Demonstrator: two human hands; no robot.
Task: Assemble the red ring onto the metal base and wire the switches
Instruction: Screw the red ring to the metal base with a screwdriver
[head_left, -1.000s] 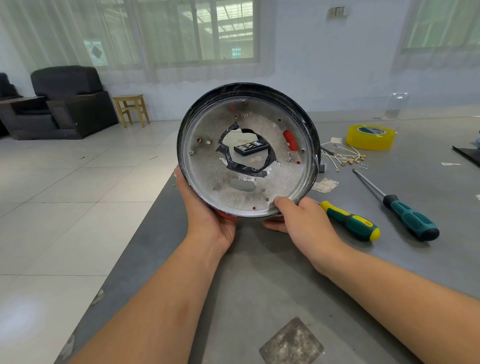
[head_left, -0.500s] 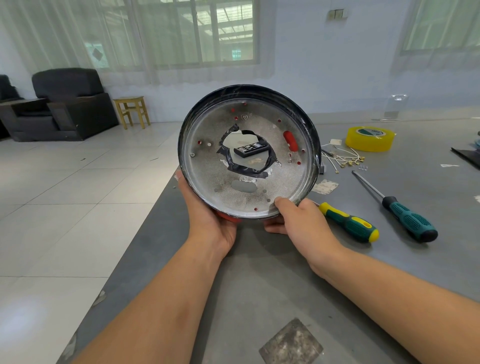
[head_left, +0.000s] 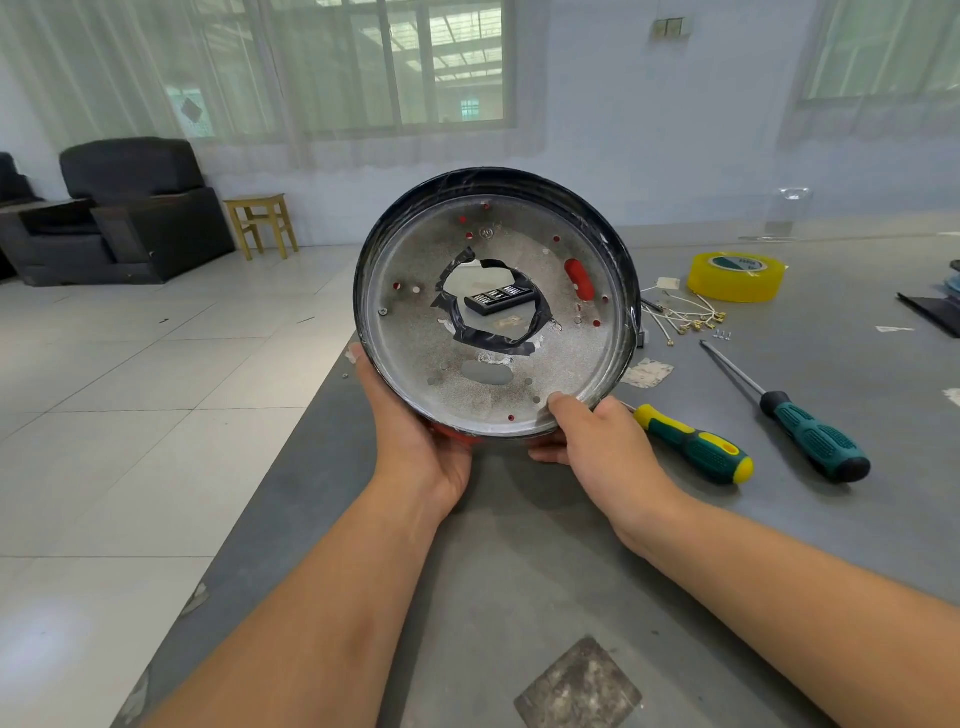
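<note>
I hold a round metal base (head_left: 415, 358) upright above the grey table, its dished inner face toward me. It has a black rim and a ragged central hole edged with black tape. Red (head_left: 577, 271) shows through a slot and small holes in it, and a strip of the red ring (head_left: 451, 432) peeks out under its lower edge. My left hand (head_left: 415, 441) cups the lower left rim from behind. My right hand (head_left: 597, 441) grips the lower right rim, thumb on the inner face. A black switch block (head_left: 500, 300) lies on the table, seen through the hole.
On the grey table (head_left: 519, 545) to the right lie a yellow-green screwdriver (head_left: 696, 446), a teal screwdriver (head_left: 810, 436), a yellow tape roll (head_left: 735, 275), loose white wires with terminals (head_left: 685, 317) and a scrap of paper (head_left: 647, 372). The table's left edge borders tiled floor.
The base and both hands have barely shifted; the view has drifted slightly. The grip is the same.
</note>
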